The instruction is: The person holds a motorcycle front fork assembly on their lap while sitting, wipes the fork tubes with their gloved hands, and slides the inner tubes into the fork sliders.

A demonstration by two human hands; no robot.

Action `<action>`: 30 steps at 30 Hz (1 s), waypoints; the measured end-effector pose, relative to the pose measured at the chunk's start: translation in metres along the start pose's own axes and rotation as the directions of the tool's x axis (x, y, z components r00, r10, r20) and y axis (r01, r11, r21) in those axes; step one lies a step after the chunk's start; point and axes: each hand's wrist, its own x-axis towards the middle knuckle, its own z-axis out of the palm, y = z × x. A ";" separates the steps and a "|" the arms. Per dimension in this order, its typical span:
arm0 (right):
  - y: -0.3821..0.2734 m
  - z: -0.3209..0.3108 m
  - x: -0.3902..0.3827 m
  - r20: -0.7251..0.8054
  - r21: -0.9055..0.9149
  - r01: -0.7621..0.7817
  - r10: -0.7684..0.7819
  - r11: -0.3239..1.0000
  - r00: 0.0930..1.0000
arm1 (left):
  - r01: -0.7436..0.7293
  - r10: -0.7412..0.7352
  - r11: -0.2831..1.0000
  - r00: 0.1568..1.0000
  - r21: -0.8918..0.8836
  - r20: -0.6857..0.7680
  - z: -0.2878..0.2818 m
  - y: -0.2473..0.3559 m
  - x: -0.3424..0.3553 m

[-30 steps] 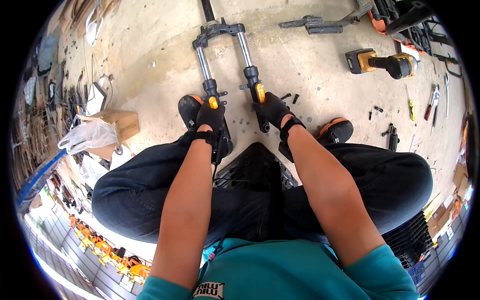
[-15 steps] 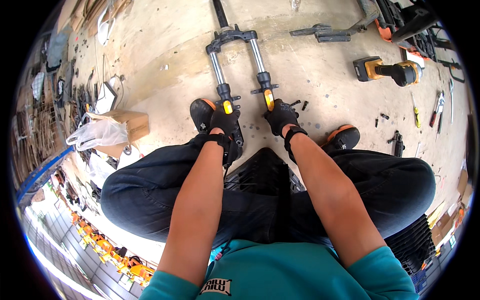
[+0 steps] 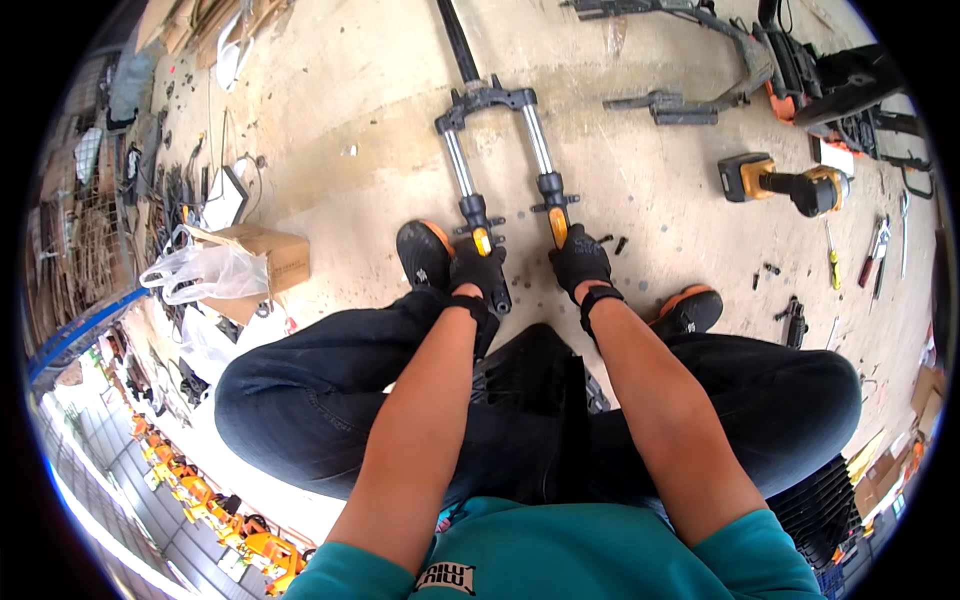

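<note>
A black front fork point(image 3: 490, 97) with two silver tubes lies along the floor, its steering stem pointing away from me. My left hand point(image 3: 477, 268), in a black glove, is closed round the lower end of the left leg, just below a yellow reflector point(image 3: 482, 241). Gloved in black too, my right hand point(image 3: 581, 259) grips the lower end of the right leg below its own yellow reflector point(image 3: 558, 228). Both palms and part of the fork ends are hidden by the gloves. Small black bolts point(image 3: 621, 245) lie just right of my right hand.
A yellow and black cordless impact wrench point(image 3: 785, 186) lies to the right, near a screwdriver point(image 3: 833, 257) and pliers point(image 3: 877, 249). Black frame parts point(image 3: 687, 108) rest at the far right. At left stands a cardboard box point(image 3: 283, 256) with a plastic bag point(image 3: 205, 270).
In the picture, the fork, my hands and the floor items sit slightly lower, the fork also further right. Both hands keep their hold on the fork legs.
</note>
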 end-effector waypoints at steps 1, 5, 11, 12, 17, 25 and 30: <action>0.001 0.000 0.004 0.036 -0.014 -0.030 0.031 0.999 0.999 | 0.014 -0.012 0.999 0.999 0.034 -0.051 0.002 0.006 -0.003; -0.009 -0.030 0.000 0.125 -0.190 0.125 -0.102 0.974 0.987 | 0.056 -0.057 0.998 0.998 -0.013 -0.028 0.007 -0.003 0.001; 0.003 -0.010 0.003 0.075 -0.128 0.096 -0.087 0.987 0.993 | 0.018 -0.019 1.000 0.998 -0.016 -0.052 0.005 0.002 -0.004; 0.005 -0.010 0.002 0.073 -0.129 0.094 -0.085 0.987 0.994 | 0.055 -0.055 0.998 0.998 -0.009 0.014 0.000 0.005 -0.006; 0.009 -0.007 0.006 0.075 -0.113 0.141 -0.133 0.984 0.988 | -0.042 0.028 0.983 0.996 0.178 0.079 -0.002 -0.006 -0.016; 0.000 -0.014 0.001 0.111 -0.213 0.126 -0.104 0.969 0.988 | 0.066 -0.098 0.969 0.987 0.238 0.127 -0.007 0.014 -0.020; -0.005 -0.018 0.001 0.150 -0.260 0.116 -0.079 0.958 0.986 | 0.090 -0.112 0.972 0.989 0.218 0.093 -0.005 0.011 -0.024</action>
